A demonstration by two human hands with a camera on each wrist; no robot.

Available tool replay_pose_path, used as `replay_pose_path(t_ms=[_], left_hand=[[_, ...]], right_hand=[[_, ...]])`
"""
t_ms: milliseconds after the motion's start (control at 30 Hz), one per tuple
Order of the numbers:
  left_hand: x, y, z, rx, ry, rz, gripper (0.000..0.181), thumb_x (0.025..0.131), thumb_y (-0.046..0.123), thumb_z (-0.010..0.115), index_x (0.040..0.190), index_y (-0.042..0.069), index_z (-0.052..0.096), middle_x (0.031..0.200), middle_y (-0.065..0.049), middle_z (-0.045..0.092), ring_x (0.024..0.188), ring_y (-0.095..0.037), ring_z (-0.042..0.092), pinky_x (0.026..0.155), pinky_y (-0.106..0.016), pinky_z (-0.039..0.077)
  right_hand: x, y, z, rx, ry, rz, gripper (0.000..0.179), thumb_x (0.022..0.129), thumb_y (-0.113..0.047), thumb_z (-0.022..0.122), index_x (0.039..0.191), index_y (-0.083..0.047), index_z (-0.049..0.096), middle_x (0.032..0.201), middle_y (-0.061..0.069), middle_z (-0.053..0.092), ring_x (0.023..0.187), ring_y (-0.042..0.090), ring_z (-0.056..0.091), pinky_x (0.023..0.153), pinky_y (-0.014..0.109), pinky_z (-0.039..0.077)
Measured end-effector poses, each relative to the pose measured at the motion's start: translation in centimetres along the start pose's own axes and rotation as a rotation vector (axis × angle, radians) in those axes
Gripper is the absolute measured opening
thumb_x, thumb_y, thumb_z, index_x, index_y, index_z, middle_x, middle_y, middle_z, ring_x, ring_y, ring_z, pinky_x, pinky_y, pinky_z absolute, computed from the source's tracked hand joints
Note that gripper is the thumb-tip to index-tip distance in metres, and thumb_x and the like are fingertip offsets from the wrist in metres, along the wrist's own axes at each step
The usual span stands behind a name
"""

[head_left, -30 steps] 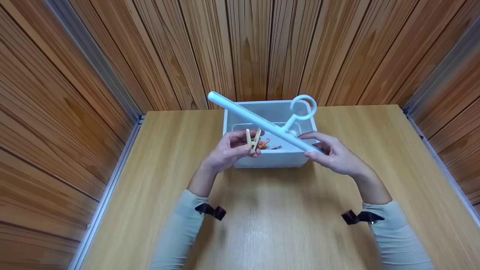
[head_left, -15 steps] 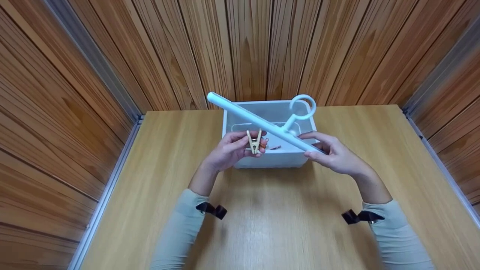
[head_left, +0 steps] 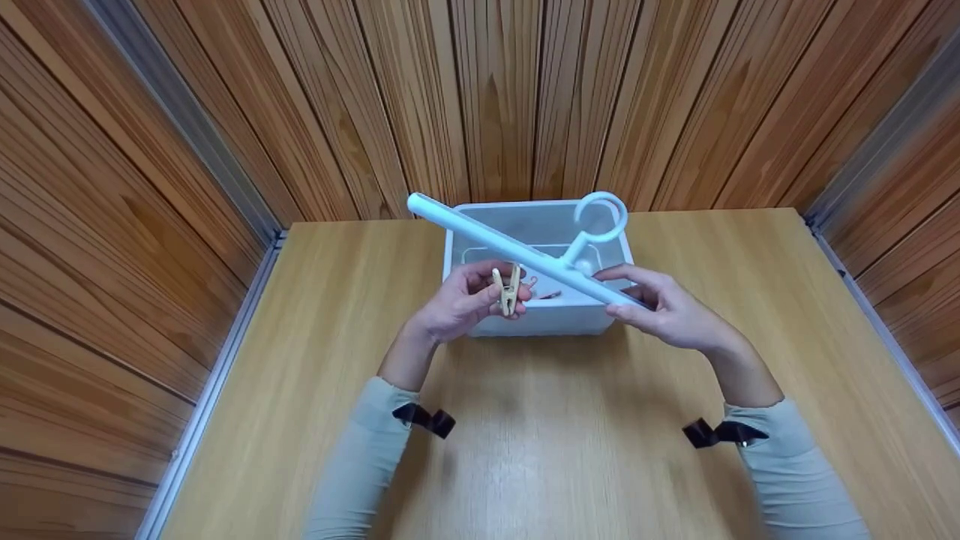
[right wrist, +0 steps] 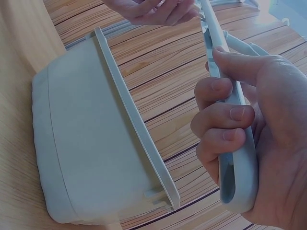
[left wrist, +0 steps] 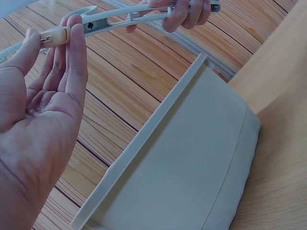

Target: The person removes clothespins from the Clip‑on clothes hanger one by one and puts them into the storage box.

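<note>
A light blue clothes hanger (head_left: 517,249) slants across the head view above a white bin, its round hook (head_left: 601,217) pointing up and away. My right hand (head_left: 664,304) grips the hanger's near right end; in the right wrist view its fingers (right wrist: 223,115) wrap around the hollow arm. Between thumb and fingertips my left hand (head_left: 469,300) pinches a pale wooden clothespin (head_left: 508,291), held just below the hanger's bar. The left wrist view shows the clothespin (left wrist: 55,37) end-on, overlapping the hanger's underside (left wrist: 103,24).
The white bin (head_left: 544,319) stands on the wooden table (head_left: 570,450) near the back wall. Inside it lie a small reddish item (head_left: 551,295) and an orange one (head_left: 532,283), partly hidden by my left hand. Wood-panelled walls (head_left: 495,97) enclose the table's back and sides.
The hanger's far left end has dipped slightly and shifted left. My left hand has turned the clothespin a little between its fingers. My right hand keeps its place.
</note>
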State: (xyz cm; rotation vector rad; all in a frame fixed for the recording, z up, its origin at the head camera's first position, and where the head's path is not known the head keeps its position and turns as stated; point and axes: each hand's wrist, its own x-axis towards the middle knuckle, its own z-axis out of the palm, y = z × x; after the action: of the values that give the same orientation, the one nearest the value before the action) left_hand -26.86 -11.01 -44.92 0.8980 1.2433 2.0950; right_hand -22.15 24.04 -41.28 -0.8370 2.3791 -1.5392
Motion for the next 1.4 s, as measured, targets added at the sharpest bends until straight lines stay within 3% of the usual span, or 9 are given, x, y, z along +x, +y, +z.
replay_pose_path(t_ms=[167, 400, 633, 900, 1033, 1100, 1267, 1333, 1400], left_hand=[[0.0, 0.0, -0.1, 0.012, 0.019, 0.002, 0.047, 0.094, 0.050, 0.086, 0.129, 0.022, 0.074, 0.106, 0.004, 0.084, 0.094, -0.008, 0.083, 0.087, -0.025, 0.068], [-0.1, 0.0, -0.1, -0.007, 0.028, 0.009, 0.046, 0.092, 0.046, 0.090, 0.128, 0.020, 0.079, 0.102, 0.003, 0.084, 0.090, -0.007, 0.082, 0.084, -0.023, 0.068], [-0.2, 0.4, 0.5, 0.183, 0.146, -0.023, 0.061, 0.079, 0.061, 0.095, 0.121, 0.023, 0.073, 0.103, 0.007, 0.083, 0.092, -0.007, 0.081, 0.086, -0.024, 0.067], [-0.1, 0.8, 0.9, 0.412, 0.184, 0.031, 0.099, 0.080, 0.070, 0.091, 0.126, -0.013, 0.063, 0.099, 0.011, 0.082, 0.088, -0.006, 0.076, 0.079, -0.023, 0.059], [-0.1, 0.9, 1.0, 0.515, 0.208, 0.094, 0.103, 0.083, 0.073, 0.088, 0.128, -0.017, 0.063, 0.100, 0.012, 0.077, 0.089, -0.006, 0.073, 0.076, -0.021, 0.055], [-0.1, 0.9, 1.0, 0.546, 0.229, 0.115, 0.091, 0.088, 0.065, 0.090, 0.126, -0.013, 0.066, 0.102, 0.010, 0.075, 0.089, -0.006, 0.071, 0.076, -0.021, 0.055], [0.1, 1.0, 1.4, 0.615, 0.306, 0.126, 0.039, 0.097, 0.009, 0.089, 0.122, -0.011, 0.067, 0.104, 0.000, 0.073, 0.090, -0.007, 0.070, 0.081, -0.021, 0.062], [0.1, 1.1, 1.5, 0.634, 0.326, 0.119, 0.033, 0.095, -0.005, 0.085, 0.122, -0.012, 0.068, 0.104, -0.004, 0.074, 0.090, -0.007, 0.070, 0.082, -0.022, 0.063], [0.1, 1.3, 1.6, 0.641, 0.323, 0.110, 0.033, 0.095, -0.005, 0.085, 0.123, -0.012, 0.069, 0.105, -0.009, 0.076, 0.091, -0.007, 0.070, 0.081, -0.021, 0.062]], right_hand=[[0.0, 0.1, 0.0, -0.012, 0.004, 0.011, 0.038, 0.106, 0.002, 0.066, 0.145, 0.000, 0.063, 0.092, -0.005, 0.059, 0.067, 0.013, 0.050, 0.061, 0.025, 0.046], [0.1, 0.4, 0.2, -0.028, 0.002, 0.021, 0.040, 0.106, 0.000, 0.066, 0.147, -0.001, 0.063, 0.094, -0.005, 0.060, 0.070, 0.014, 0.051, 0.065, 0.025, 0.047], [0.2, 0.7, 0.4, -0.023, -0.006, 0.022, 0.040, 0.107, 0.000, 0.066, 0.147, -0.002, 0.063, 0.087, -0.006, 0.056, 0.068, 0.016, 0.049, 0.063, 0.025, 0.046], [0.2, 0.4, 0.6, 0.026, 0.002, 0.017, 0.036, 0.108, 0.002, 0.064, 0.144, 0.002, 0.062, 0.080, -0.008, 0.054, 0.064, 0.008, 0.047, 0.058, 0.023, 0.042], [0.2, 0.3, 0.6, 0.033, -0.002, 0.009, 0.037, 0.109, 0.002, 0.063, 0.146, 0.001, 0.062, 0.080, -0.007, 0.054, 0.064, 0.011, 0.048, 0.058, 0.023, 0.043], [0.2, 0.3, 0.6, 0.032, -0.003, 0.007, 0.038, 0.109, 0.001, 0.063, 0.146, 0.000, 0.062, 0.081, -0.007, 0.054, 0.064, 0.013, 0.048, 0.059, 0.024, 0.043], [0.3, 0.6, 0.6, 0.044, -0.017, 0.022, 0.037, 0.110, 0.000, 0.062, 0.148, 0.003, 0.061, 0.077, -0.008, 0.053, 0.061, 0.010, 0.046, 0.056, 0.024, 0.041], [0.3, 0.7, 0.5, 0.049, -0.016, 0.031, 0.037, 0.111, 0.000, 0.062, 0.147, 0.004, 0.061, 0.075, -0.009, 0.052, 0.060, 0.008, 0.046, 0.055, 0.024, 0.040], [0.3, 0.6, 0.4, 0.056, -0.011, 0.038, 0.037, 0.111, 0.000, 0.062, 0.148, 0.004, 0.062, 0.074, -0.009, 0.052, 0.060, 0.009, 0.046, 0.055, 0.024, 0.041]])
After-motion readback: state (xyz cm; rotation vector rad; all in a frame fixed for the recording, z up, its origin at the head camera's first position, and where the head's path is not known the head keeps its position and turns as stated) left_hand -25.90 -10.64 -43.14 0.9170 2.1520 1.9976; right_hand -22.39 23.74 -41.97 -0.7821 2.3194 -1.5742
